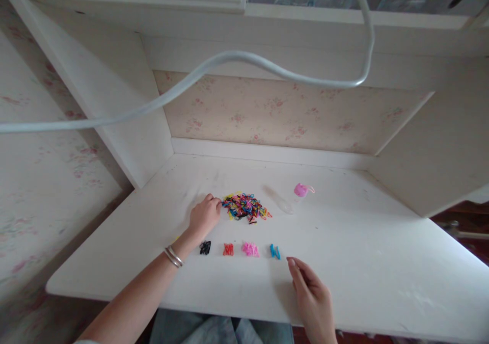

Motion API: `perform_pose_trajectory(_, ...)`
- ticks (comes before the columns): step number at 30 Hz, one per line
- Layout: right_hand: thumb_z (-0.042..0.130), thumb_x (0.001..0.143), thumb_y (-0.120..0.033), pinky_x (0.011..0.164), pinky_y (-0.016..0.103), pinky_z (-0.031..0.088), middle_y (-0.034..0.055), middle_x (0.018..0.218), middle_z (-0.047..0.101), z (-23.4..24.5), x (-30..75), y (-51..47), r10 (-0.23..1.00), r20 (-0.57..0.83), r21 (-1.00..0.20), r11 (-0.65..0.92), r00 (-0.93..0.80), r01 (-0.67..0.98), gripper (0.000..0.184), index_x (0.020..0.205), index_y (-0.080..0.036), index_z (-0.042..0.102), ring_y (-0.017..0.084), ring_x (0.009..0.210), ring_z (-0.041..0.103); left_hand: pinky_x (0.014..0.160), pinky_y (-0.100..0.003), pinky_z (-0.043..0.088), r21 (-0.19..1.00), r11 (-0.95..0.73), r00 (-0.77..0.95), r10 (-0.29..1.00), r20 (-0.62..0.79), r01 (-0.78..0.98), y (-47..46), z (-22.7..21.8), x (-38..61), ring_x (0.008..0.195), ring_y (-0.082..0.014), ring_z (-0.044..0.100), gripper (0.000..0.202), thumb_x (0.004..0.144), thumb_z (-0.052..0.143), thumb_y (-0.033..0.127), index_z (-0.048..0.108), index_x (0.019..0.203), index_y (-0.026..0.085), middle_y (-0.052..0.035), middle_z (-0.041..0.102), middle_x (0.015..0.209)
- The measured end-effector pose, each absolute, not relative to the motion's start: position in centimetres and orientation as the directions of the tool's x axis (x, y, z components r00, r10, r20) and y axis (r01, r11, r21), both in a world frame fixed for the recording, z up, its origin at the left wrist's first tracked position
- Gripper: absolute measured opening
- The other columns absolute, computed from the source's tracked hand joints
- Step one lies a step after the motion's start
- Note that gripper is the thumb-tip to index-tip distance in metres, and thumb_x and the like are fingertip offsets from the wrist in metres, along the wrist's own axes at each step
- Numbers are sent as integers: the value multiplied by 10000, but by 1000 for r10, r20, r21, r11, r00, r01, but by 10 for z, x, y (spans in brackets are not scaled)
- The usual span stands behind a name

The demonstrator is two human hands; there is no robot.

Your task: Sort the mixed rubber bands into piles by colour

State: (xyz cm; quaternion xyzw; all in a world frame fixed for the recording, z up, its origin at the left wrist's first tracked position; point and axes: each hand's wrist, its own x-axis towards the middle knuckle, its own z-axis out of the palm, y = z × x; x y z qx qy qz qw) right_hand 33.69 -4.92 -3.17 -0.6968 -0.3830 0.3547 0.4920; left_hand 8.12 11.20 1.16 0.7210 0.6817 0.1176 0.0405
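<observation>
A heap of small mixed-colour elastic bands (245, 206) lies in the middle of the white desk (362, 247). My left hand (205, 217) reaches to the heap's left edge with fingers curled, its fingertips at the bands. In front of the heap lie small sorted clusters: black (205, 247), red (228, 249), pink (250, 249) and blue (275, 252). My right hand (311, 295) rests near the desk's front edge, right of the blue cluster, fingers stretched out and holding nothing. A silver bangle sits on my left wrist.
A clear plastic bottle (280, 200) lies on its side behind the heap with a pink cap (301, 189) beside it. White side panels flank the desk, and a shelf runs overhead. A white cable (214, 66) hangs across the view.
</observation>
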Motion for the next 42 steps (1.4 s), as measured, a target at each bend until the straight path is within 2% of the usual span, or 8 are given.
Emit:
perform_pose_trajectory(7, 633, 692, -571, 576, 211, 425, 49, 857, 681, -32, 338, -51, 886, -98, -958, -208, 453, 199, 493, 939, -153, 718, 157, 674, 538, 709, -255, 417, 259, -53, 17, 990, 141, 964, 112, 15, 78, 834, -140, 602, 296, 921, 360, 333, 635, 1015, 276, -26, 590, 1049)
perform_pose_trajectory(14, 633, 691, -570, 566, 214, 420, 39, 766, 664, -32, 337, -50, 881, -116, -957, -223, 459, 185, 504, 953, -148, 716, 160, 657, 534, 712, -242, 417, 290, -48, 4, 989, 149, 956, 112, 16, 78, 847, -135, 595, 263, 912, 387, 308, 625, 1017, 264, -19, 592, 1061)
perform_pose_trajectory(26, 639, 687, -570, 583, 216, 432, 47, 820, 682, -29, 337, -50, 883, -88, -957, -204, 460, 208, 483, 909, -150, 726, 163, 671, 553, 746, -228, 407, 320, -90, 32, 983, 181, 943, 111, 17, 77, 866, -127, 591, 290, 926, 362, 318, 638, 978, 246, -25, 604, 1019)
perform_pose_trajectory(34, 627, 715, -550, 545, 207, 410, 35, 779, 665, -34, 337, -51, 886, -91, -961, -198, 454, 192, 465, 938, -151, 713, 150, 647, 529, 732, -228, 403, 319, -80, 25, 984, 174, 944, 113, 16, 76, 855, -131, 590, 301, 923, 374, 348, 651, 965, 241, -28, 614, 1012)
perform_pose_trajectory(42, 620, 717, -562, 580, 207, 414, 35, 842, 668, -34, 338, -51, 887, -109, -959, -212, 449, 186, 484, 963, -153, 706, 144, 675, 519, 724, -233, 401, 314, -86, 22, 979, 203, 945, 113, 13, 77, 846, -134, 589, 339, 937, 325, 367, 634, 970, 231, -31, 610, 1023)
